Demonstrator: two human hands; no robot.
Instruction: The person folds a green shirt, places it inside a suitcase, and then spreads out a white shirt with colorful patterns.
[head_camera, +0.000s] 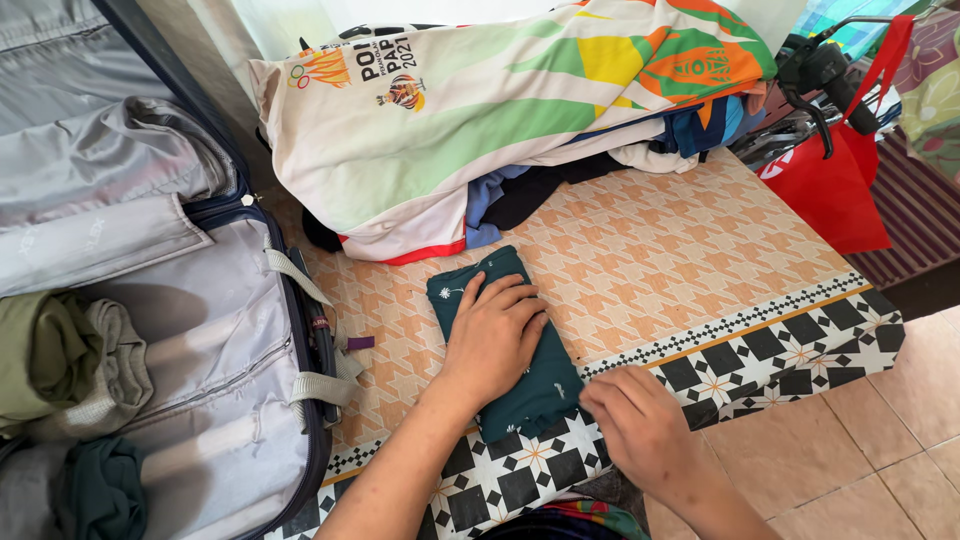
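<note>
Right hand (640, 425) sits nearest the camera, fingers curled loosely together at the near right corner of the folded dark green garment (505, 340); whether they pinch its edge or only touch it cannot be told. Left hand (492, 335) lies flat on top of the garment, palm down, fingers spread and released, pressing rather than gripping.

Garment position: on the patterned mat (690, 260), just right of the open suitcase (240, 420). Folded to a narrow rectangle. Long axis runs from far left to near right, sloping slightly. Far end points toward the clothes pile; near end overlaps the black-and-white border of the mat.

Relation of note: left hand covers the middle of the garment, right hand is at its near end, so both are in contact range; left is the more central.

Outward: suitcase holds an olive garment (50, 360) and a grey one (115, 370), straps loose. Far side: heap of clothes under a white, green and orange jersey (450, 110). Far right: red bag (830, 190).
</note>
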